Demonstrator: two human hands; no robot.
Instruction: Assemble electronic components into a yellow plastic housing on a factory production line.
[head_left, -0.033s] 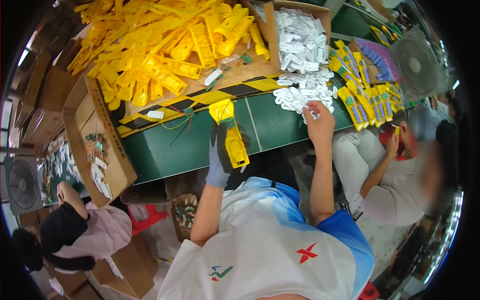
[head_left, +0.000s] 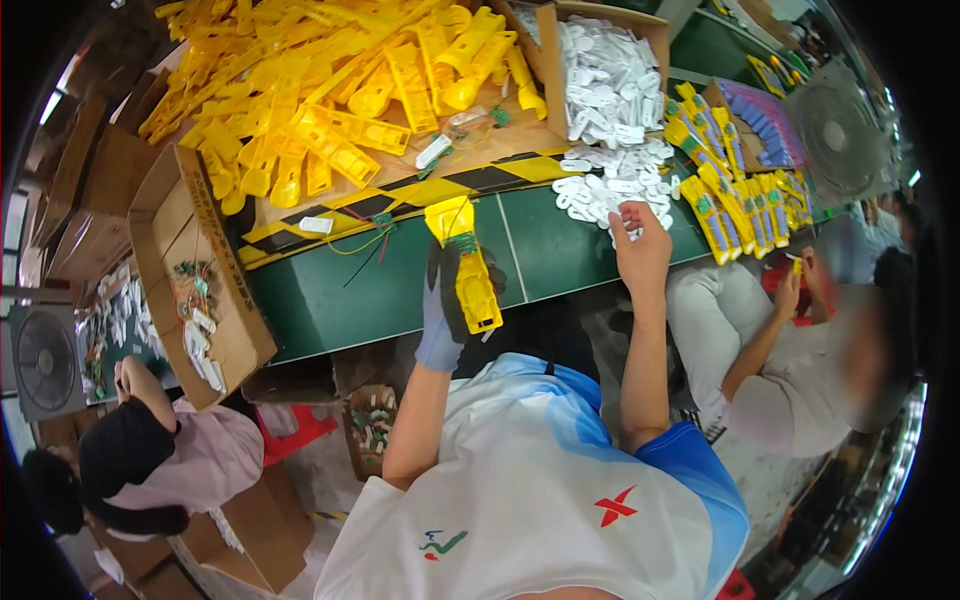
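My left hand point(head_left: 445, 310), in a grey glove with dark fingers, is closed around a yellow plastic housing point(head_left: 477, 295). A small green circuit board point(head_left: 462, 243) sits inside the housing, near its wider far end. Held upright over the front of the green bench, the housing hides part of my fingers. My bare right hand point(head_left: 642, 240) is at the near edge of a pile of small white plastic pieces point(head_left: 608, 190). Its thumb and fingers are bent together against the pile; what lies between the fingertips is too small to make out.
Yellow housings point(head_left: 330, 130) are heaped beyond a striped tape edge point(head_left: 400, 200). A carton of white pieces point(head_left: 612, 80) stands behind the pile. Filled yellow units point(head_left: 735, 210) lie at right, and a cardboard tray point(head_left: 160, 230) at left. Co-workers sit on both sides.
The whole view has shifted very slightly. Both hands keep the same pose, the left still around the yellow housing and the right still at the white pieces.
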